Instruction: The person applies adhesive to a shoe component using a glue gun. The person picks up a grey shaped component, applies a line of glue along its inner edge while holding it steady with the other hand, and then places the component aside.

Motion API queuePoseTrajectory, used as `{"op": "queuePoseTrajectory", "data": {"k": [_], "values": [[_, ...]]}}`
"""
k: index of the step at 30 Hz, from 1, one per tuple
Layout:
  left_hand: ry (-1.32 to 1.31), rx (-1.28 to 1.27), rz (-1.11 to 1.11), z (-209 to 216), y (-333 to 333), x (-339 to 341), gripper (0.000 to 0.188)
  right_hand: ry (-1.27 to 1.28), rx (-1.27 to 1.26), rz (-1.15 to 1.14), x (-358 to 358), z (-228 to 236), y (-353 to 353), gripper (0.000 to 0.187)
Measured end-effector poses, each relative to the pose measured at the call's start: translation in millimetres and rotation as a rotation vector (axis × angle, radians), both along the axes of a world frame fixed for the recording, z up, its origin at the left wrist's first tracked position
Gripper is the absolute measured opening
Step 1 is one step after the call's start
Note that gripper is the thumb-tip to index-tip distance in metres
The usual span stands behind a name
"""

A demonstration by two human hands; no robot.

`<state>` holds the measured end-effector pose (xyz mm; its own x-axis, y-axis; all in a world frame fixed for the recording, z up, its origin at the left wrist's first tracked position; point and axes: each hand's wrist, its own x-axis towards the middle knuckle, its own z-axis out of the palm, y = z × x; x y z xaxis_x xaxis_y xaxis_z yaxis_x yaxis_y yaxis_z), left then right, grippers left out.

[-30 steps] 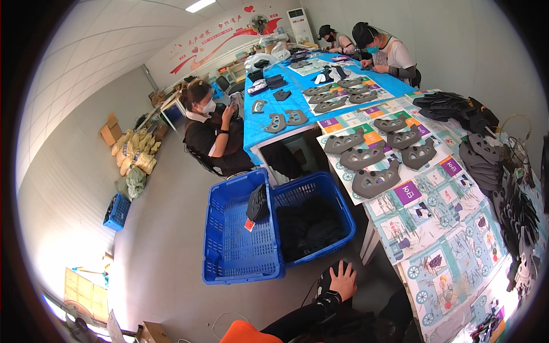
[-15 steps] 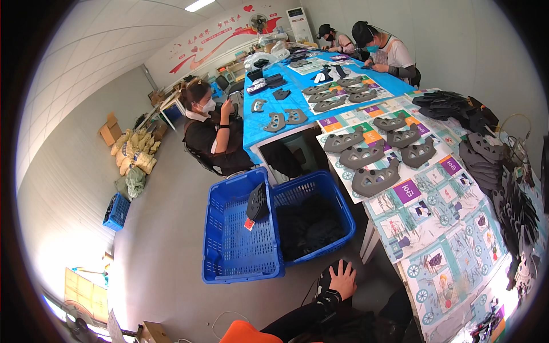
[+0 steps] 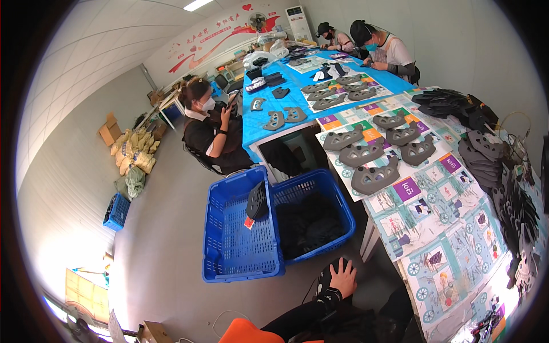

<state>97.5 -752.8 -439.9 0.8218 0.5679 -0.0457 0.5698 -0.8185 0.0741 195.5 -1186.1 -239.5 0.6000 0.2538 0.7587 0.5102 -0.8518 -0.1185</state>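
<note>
My left hand lies on my dark-clothed knee, fingers spread apart, holding nothing. A black sleeve covers its forearm, with a dark band at the wrist. My right hand is out of sight. Just beyond the knee, two blue plastic crates stand side by side. The left crate contains a black curved piece with a red tag near it; the right crate is partly filled with dark pieces. On the patterned table to the right, several dark grey curved plates with cut-outs are laid on printed sheets.
Black pieces are heaped along the table's right side. More grey plates lie on the blue-covered table ahead. A masked person sits left of it with a phone; two others work on its right. Sacks line the left wall.
The seated person on the left has shifted the phone and hand slightly. My left hand stays on the knee, and the crates and plates are unmoved.
</note>
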Motion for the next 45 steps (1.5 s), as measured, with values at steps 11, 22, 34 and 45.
{"op": "queuePoseTrajectory", "data": {"k": [11,22,34,45], "values": [[-0.005,-0.018,0.005,1,0,1,0.058,0.007,-0.005,0.024,2,5,3,0.041],[0.008,-0.021,0.010,1,0,0,0.060,0.038,-0.016,-0.012,-1,-5,-4,0.034],[-0.002,-0.034,0.008,2,0,0,0.063,0.001,-0.038,0.000,1,-8,-7,0.031],[0.008,-0.035,0.009,1,0,0,0.062,0.032,-0.038,0.001,-1,0,-1,0.035]]}}
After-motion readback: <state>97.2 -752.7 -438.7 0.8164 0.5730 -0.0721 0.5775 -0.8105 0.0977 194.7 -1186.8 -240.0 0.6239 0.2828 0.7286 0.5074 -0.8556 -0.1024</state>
